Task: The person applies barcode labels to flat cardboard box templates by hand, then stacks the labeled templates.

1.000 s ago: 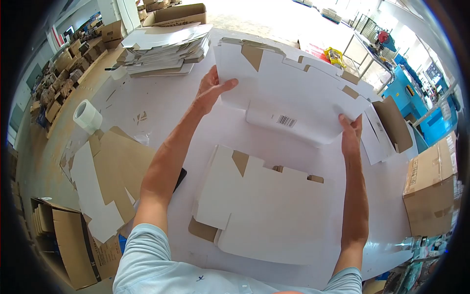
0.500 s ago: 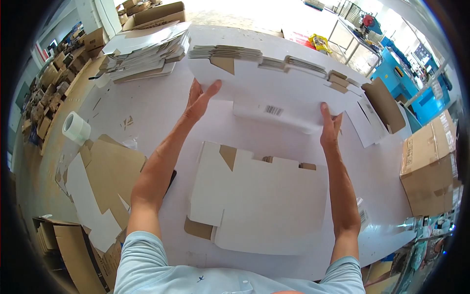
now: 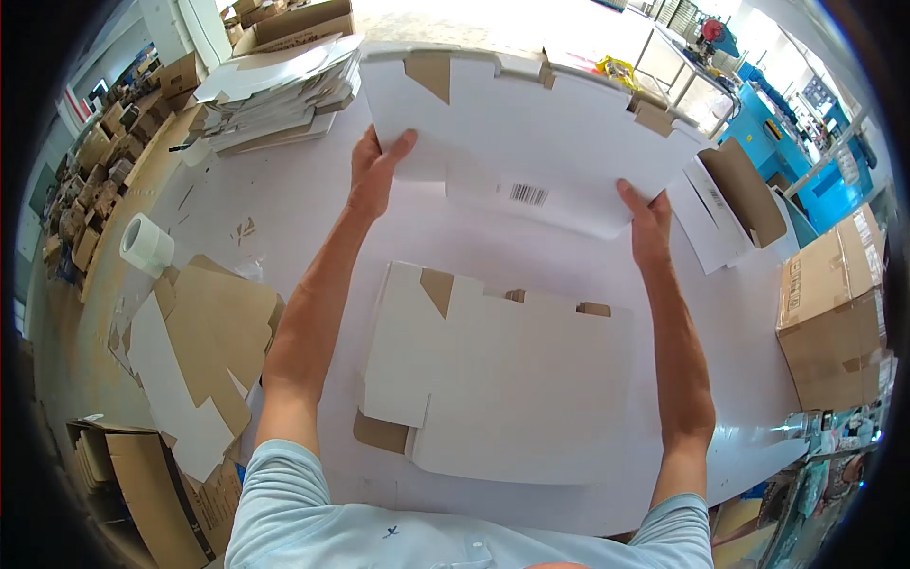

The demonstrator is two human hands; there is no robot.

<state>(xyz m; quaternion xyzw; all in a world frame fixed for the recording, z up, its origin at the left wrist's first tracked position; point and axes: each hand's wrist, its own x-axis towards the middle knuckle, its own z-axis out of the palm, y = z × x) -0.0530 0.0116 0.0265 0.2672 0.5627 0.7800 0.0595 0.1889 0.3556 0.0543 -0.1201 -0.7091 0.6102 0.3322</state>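
Note:
A stack of flat white cardboard box blanks (image 3: 531,137) stands raised on its long edge at the back of the white table, its front face turned toward me with a barcode low on it. My left hand (image 3: 377,163) grips the left edge, thumb on the front face. At the right edge my right hand (image 3: 648,216) holds it the same way; the fingers of both hands are partly hidden behind. Between my forearms a second pile of white box blanks (image 3: 512,379) lies flat on the table, with brown notches showing along its back edge.
A messy pile of white cardboard (image 3: 284,95) lies back left. A tape roll (image 3: 148,245) and brown and white cardboard scraps (image 3: 204,332) are on the left. On the right are an open white-and-brown box (image 3: 744,204) and a closed brown carton (image 3: 832,308).
My hands have lifted the stack and tipped its top edge up, so more of its front face shows and the layered edges are less visible. The flat pile stays put.

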